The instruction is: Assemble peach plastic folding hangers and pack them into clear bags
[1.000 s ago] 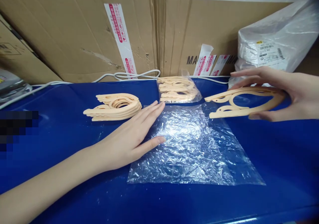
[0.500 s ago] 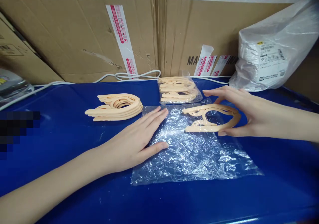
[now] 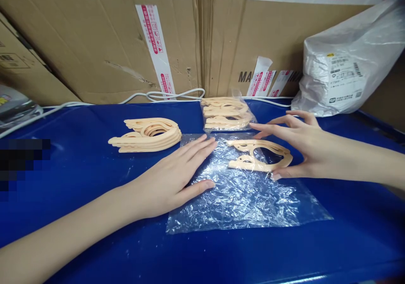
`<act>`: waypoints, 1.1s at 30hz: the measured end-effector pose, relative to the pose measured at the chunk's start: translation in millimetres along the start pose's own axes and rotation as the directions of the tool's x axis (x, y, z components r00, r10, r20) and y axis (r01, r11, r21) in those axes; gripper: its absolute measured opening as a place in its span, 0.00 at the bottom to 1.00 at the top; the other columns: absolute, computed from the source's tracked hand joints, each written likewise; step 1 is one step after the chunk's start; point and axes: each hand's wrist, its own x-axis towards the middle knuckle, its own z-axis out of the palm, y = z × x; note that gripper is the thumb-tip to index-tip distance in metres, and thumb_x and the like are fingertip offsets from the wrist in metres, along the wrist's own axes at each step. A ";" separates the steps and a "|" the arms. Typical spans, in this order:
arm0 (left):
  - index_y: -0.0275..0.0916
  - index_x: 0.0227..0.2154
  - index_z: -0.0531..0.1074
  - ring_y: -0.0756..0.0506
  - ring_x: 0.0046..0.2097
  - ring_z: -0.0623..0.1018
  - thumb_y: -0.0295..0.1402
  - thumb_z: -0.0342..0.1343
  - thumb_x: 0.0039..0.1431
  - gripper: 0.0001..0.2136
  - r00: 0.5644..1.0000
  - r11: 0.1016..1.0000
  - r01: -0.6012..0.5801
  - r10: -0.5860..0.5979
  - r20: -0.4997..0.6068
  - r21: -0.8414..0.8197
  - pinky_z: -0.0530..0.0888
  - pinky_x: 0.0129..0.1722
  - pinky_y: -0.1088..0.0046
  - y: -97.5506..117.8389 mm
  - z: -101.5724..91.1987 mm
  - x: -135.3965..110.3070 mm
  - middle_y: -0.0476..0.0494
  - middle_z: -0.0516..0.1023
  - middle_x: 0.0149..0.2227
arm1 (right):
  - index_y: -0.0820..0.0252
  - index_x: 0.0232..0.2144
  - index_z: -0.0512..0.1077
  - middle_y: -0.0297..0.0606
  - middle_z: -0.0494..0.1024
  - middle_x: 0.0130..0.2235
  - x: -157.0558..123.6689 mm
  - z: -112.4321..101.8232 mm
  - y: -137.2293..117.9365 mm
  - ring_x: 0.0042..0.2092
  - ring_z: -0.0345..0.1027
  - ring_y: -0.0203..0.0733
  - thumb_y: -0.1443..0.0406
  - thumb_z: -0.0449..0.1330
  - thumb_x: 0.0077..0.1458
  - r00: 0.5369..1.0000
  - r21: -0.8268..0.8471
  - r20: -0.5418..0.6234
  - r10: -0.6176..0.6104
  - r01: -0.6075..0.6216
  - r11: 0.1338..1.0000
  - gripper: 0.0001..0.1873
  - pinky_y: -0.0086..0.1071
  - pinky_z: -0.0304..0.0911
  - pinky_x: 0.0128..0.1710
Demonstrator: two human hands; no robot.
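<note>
Shifted leftward onto a clear bag (image 3: 240,204), a beige hanger (image 3: 253,165) lies with its long axis left-to-right, tips pointing left, right hand (image 3: 305,149) spread wide around it, left hand (image 3: 175,176) flat.

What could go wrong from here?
The wrinkled plastic bag might bunch if the left hand, flat on it, shifts. The cream piece could slide on that film if the right hand brushes it. The left hand might nudge the nearby stack.
</note>
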 end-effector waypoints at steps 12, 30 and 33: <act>0.40 0.67 0.55 0.39 0.71 0.54 0.50 0.45 0.69 0.29 0.986 0.987 -0.159 0.160 0.035 -0.040 0.60 0.68 0.54 15.4 -0.4 -5.7 0.42 0.55 0.70 | 0.44 0.65 0.58 0.39 0.73 0.59 -6.5 -4.6 10.6 0.62 0.58 0.64 0.42 0.63 0.51 1.000 0.014 0.004 -0.003 0.003 1.000 0.43 0.62 0.46 0.62; 0.42 0.67 0.56 0.42 0.71 0.52 0.45 0.45 0.71 0.26 0.960 0.966 -0.258 0.260 0.101 -0.038 0.54 0.70 0.54 20.4 -5.2 -5.8 0.47 0.51 0.70 | 0.48 0.65 0.58 0.35 0.79 0.45 16.1 20.3 -20.5 0.54 0.66 0.53 0.42 0.61 0.54 0.978 0.131 -0.201 0.047 -0.021 0.991 0.42 0.57 0.37 0.64; 0.38 0.68 0.55 0.41 0.71 0.52 0.44 0.46 0.70 0.28 0.959 0.962 -0.270 0.272 0.078 -0.035 0.56 0.69 0.56 20.0 -3.3 -5.8 0.44 0.52 0.70 | 0.47 0.65 0.57 0.34 0.79 0.44 15.7 19.5 -19.6 0.54 0.68 0.52 0.45 0.61 0.56 0.981 0.206 -0.184 0.056 -0.017 0.978 0.39 0.57 0.38 0.64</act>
